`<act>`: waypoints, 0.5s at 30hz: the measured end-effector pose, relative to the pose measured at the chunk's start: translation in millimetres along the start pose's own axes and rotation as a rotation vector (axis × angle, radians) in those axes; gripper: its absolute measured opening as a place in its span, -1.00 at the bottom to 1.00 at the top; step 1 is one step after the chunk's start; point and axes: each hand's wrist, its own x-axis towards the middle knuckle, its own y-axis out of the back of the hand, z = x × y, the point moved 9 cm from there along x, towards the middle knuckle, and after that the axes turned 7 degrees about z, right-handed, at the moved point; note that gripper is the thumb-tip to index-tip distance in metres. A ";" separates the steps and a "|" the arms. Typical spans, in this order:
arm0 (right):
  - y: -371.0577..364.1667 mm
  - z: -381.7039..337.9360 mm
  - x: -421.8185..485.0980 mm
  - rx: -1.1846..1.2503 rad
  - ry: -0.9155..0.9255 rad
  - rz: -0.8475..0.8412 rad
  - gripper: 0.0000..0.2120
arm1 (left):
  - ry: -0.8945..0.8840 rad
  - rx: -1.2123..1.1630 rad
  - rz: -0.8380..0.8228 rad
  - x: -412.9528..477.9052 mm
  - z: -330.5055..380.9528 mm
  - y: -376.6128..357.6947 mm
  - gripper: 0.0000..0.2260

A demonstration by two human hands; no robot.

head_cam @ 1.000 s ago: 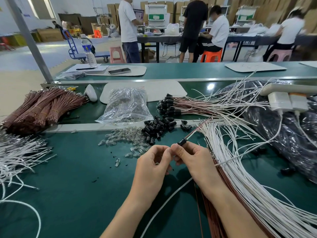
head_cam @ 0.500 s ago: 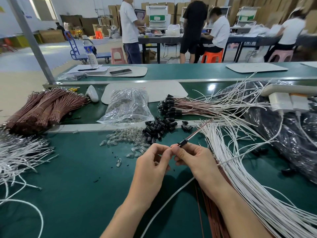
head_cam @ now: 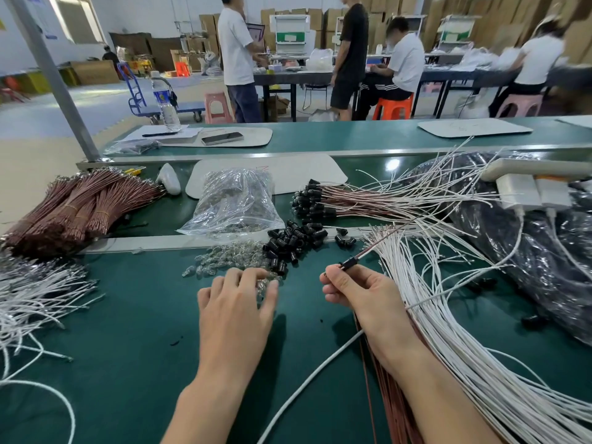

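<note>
1. The heap of black sockets [head_cam: 293, 241] is taken as the landmark. The loose glass bulbs [head_cam: 224, 259] lie just left of it on the green table [head_cam: 128, 315], spilling toward the person.
2. The left hand [head_cam: 235, 302] is spread over the near edge of the bulbs, left of the heap. Its fingers are fanned and only lightly bent, with the tips touching the glass. Nothing is seen to be gripped (whether a bulb is trapped under a fingertip cannot be told).
3. A wire [head_cam: 374, 248] is pinched between thumb and forefinger of the right hand [head_cam: 358, 293], right of the heap and a little nearer. The grip sits just behind the single socket [head_cam: 348, 262] at the wire's tip, and the other fingers are curled in.
4. One bulb should be singled out with thumb and forefinger rather than raked, since such small glass is likely to roll.
5. The bulb is best taken by its glass end, so that its base can be offered to the socket.
6. The socket's open end should be turned toward the left hand, and the pinch kept close behind it for steadiness.
7. The bundle of white wires [head_cam: 432, 299], right of the heap, should not be dragged along.
</note>
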 end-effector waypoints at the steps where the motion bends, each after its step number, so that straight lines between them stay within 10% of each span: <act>1: 0.7 -0.6 -0.1 0.007 -0.002 0.006 -0.86 | -0.004 0.041 -0.026 -0.7 -1.5 -4.3 -0.75; 15: -6.9 -2.3 -5.0 0.211 -0.122 -0.047 -0.90 | -0.096 0.089 0.007 4.5 8.7 -24.8 -0.90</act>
